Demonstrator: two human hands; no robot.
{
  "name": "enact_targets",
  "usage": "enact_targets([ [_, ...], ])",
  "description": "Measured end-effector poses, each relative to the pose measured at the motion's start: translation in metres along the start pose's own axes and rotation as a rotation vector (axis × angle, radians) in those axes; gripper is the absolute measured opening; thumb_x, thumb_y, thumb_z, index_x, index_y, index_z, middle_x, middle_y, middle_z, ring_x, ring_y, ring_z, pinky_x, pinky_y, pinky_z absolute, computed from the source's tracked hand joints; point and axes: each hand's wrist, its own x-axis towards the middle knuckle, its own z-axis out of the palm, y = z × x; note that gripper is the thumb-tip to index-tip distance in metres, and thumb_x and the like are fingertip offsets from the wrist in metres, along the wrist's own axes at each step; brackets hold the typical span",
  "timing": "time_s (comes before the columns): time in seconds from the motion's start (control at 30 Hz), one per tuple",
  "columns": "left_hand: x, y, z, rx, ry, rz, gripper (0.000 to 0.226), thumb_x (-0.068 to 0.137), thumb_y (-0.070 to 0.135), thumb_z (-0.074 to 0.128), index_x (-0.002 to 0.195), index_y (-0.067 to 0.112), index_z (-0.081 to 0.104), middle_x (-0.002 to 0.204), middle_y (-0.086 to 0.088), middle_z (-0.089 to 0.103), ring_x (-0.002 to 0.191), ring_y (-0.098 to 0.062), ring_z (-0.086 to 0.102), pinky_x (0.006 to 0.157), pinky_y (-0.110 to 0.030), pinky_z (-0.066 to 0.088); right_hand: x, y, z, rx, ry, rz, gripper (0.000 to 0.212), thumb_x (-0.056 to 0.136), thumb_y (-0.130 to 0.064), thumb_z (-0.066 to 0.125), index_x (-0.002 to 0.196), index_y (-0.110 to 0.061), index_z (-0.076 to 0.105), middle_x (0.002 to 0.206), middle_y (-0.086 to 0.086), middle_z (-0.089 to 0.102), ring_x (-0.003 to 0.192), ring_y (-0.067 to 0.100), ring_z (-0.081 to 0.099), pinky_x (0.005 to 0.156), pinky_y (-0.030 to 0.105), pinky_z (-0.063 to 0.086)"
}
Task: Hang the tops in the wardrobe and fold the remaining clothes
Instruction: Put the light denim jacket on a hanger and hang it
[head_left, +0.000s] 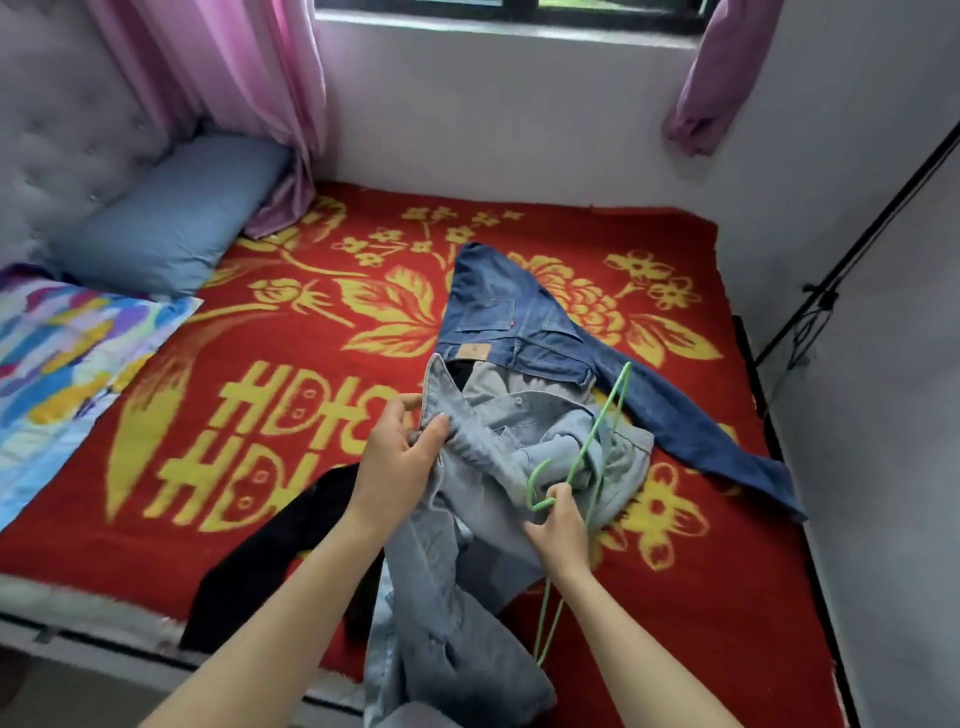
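Over bed, left hand grips shirt, right hand hanger.

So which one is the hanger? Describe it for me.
Start at the big red and yellow blanket, then find the pale denim shirt at its near edge. The hanger is held over it by the right hand; it is the only thin, bright green wire thing there.

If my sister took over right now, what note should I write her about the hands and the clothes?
Left hand grips the pale denim shirt by its collar.
Right hand holds the green hanger near its hook.
Blue jeans and a black garment lie unfolded on the bed.
Done: nothing that shows.
Left: hanger into shirt, hang it, fold the rest.
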Motion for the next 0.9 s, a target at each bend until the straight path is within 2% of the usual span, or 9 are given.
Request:
enact_targets([
  [0.07, -0.001, 0.014, -0.016, -0.019, 0.064, 0.044, 0.015, 0.093, 0.02, 0.055, 0.104, 0.028, 0.048, 0.045, -0.005, 0.056, 0.035, -0.017, 0.048, 0.038, -0.024, 0.038, 0.002, -0.013, 0.018, 0.009, 0.034, -0.026, 0.029, 0.08, -0.008, 0.062, 0.089, -0.016, 0.035, 0.1, 0.019, 0.061, 0.097, 0.036, 0.057, 0.072, 0.039, 0.036],
  [0.17, 0.001, 0.033, -0.046, -0.06, 0.16, 0.078, 0.023, 0.094, 0.018, 0.054, 0.108, 0.034, 0.047, 0.075, -0.039, 0.056, 0.059, -0.052, 0.053, 0.055, -0.056, 0.047, 0.009, -0.037, 0.034, 0.052, 0.085, -0.028, 0.016, 0.084, -0.007, 0.055, 0.09, -0.016, 0.043, 0.099, 0.02, 0.063, 0.093, 0.038, 0.058, 0.068, 0.039, 0.037],
  [0.2, 0.002, 0.036, -0.056, -0.06, 0.194, 0.087, 0.025, 0.094, 0.018, 0.054, 0.113, 0.032, 0.047, 0.075, -0.04, 0.054, 0.059, -0.053, 0.05, 0.056, -0.057, 0.047, 0.012, -0.044, 0.036, 0.076, 0.104, -0.029, 0.015, 0.085, -0.008, 0.055, 0.089, -0.016, 0.043, 0.097, 0.02, 0.064, 0.089, 0.039, 0.059, 0.065, 0.039, 0.035],
  [0.3, 0.006, 0.038, -0.083, -0.018, 0.302, 0.131, 0.031, 0.093, 0.017, 0.055, 0.119, 0.033, 0.047, 0.056, -0.012, 0.049, 0.048, -0.025, 0.044, 0.047, -0.03, 0.041, 0.023, -0.066, 0.033, 0.098, 0.157, -0.052, 0.019, 0.086, -0.01, 0.056, 0.081, -0.017, 0.039, 0.085, 0.021, 0.064, 0.082, 0.04, 0.059, 0.06, 0.035, 0.029],
  [0.47, 0.016, 0.03, -0.129, -0.042, 0.47, 0.041, 0.041, 0.087, 0.011, 0.061, 0.122, 0.026, 0.043, 0.072, 0.001, 0.059, 0.056, -0.001, 0.058, 0.056, -0.017, 0.049, 0.043, -0.093, -0.012, 0.294, 0.194, -0.126, 0.039, 0.078, 0.004, 0.055, 0.062, -0.021, 0.029, 0.058, -0.001, 0.04, 0.062, 0.026, 0.044, 0.061, 0.031, 0.028],
  [0.53, 0.017, 0.019, -0.152, -0.044, 0.387, -0.062, 0.052, 0.086, 0.007, 0.064, 0.129, 0.025, 0.04, 0.067, 0.001, 0.065, 0.056, -0.004, 0.062, 0.054, -0.018, 0.048, 0.053, -0.101, -0.047, 0.387, 0.182, -0.193, 0.04, 0.076, 0.007, 0.057, 0.063, -0.02, 0.03, 0.055, -0.003, 0.037, 0.054, 0.019, 0.039, 0.06, 0.031, 0.031],
  [0.67, 0.006, -0.007, -0.175, 0.049, 0.21, -0.141, 0.074, 0.084, 0.004, 0.066, 0.139, 0.04, 0.032, 0.075, -0.008, 0.071, 0.068, -0.014, 0.069, 0.061, -0.026, 0.051, 0.068, -0.135, -0.116, 0.414, -0.025, -0.382, 0.041, 0.073, 0.013, 0.056, 0.066, -0.019, 0.03, 0.055, -0.002, 0.032, 0.04, 0.0, 0.028, 0.04, 0.016, 0.025],
  [0.8, 0.006, -0.026, -0.162, 0.234, 0.381, -0.115, 0.08, 0.087, 0.006, 0.064, 0.144, 0.044, 0.023, 0.099, -0.017, 0.066, 0.09, -0.025, 0.066, 0.065, -0.026, 0.047, 0.075, -0.158, -0.148, 0.248, -0.296, -0.432, 0.043, 0.076, 0.016, 0.055, 0.066, -0.019, 0.032, 0.055, -0.006, 0.034, 0.044, 0.0, 0.03, 0.041, 0.013, 0.025],
  [0.9, 0.01, -0.031, -0.148, 0.248, 0.5, -0.031, 0.063, 0.091, 0.001, 0.054, 0.143, 0.032, 0.035, 0.116, -0.02, 0.062, 0.103, -0.032, 0.06, 0.073, -0.029, 0.049, 0.08, -0.158, -0.156, 0.203, -0.569, -0.337, 0.043, 0.08, 0.013, 0.059, 0.069, -0.018, 0.032, 0.062, -0.001, 0.033, 0.057, 0.01, 0.031, 0.053, 0.024, 0.028],
])
